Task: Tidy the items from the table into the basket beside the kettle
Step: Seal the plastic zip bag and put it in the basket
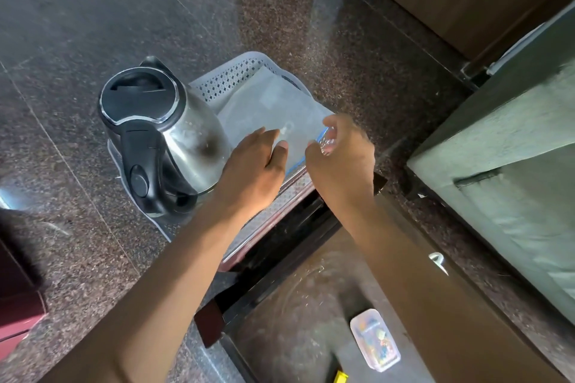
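One clear crinkly pouch (267, 102): left hand (255, 165) flat atop, right hand (345, 158) pinching blue-edged corner.

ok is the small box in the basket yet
Out. The box lies on the table, apart from the basket, where the right hand pinches a clear pouch.

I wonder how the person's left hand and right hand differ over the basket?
The left hand lies with fingers fairly straight over the clear pouch, while the right hand curls its fingers round a bit of crinkled clear plastic. The left hand is next to the kettle; the right hand is on the far side from it. Both are over the basket.
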A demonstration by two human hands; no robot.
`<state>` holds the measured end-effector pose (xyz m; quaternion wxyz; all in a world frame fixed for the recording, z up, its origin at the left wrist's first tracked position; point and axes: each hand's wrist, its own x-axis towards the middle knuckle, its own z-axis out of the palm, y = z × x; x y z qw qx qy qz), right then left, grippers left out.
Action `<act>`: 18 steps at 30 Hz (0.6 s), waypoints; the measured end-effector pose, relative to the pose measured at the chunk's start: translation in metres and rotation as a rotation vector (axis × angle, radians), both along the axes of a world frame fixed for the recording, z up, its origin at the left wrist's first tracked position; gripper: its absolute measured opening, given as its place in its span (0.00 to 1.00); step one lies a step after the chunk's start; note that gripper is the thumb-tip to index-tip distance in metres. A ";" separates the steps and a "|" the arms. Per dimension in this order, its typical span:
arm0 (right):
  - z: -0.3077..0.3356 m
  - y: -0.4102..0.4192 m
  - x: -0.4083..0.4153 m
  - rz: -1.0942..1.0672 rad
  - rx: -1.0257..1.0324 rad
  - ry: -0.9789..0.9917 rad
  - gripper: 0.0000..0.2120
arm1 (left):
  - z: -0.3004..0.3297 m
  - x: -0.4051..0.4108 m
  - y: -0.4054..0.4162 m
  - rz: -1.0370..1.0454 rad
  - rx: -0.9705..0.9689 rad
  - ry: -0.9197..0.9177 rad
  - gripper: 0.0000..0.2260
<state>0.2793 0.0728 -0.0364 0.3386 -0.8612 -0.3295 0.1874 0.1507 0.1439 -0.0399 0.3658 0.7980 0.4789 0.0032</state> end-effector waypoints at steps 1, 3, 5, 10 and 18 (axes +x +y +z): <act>-0.002 -0.001 0.003 0.088 0.005 -0.146 0.20 | -0.004 0.001 0.001 -0.012 -0.004 0.016 0.23; -0.004 0.003 0.009 0.303 -0.048 -0.381 0.17 | -0.012 0.005 0.001 -0.034 -0.015 0.047 0.22; -0.008 0.011 0.017 0.526 -0.177 -0.546 0.16 | -0.019 0.007 0.002 -0.077 0.004 0.110 0.21; -0.024 0.028 0.025 0.780 -0.468 -0.667 0.25 | -0.036 0.002 0.005 -0.113 -0.001 0.173 0.21; -0.030 0.036 0.020 0.857 -0.703 -0.675 0.32 | -0.052 -0.009 0.004 -0.127 -0.010 0.272 0.18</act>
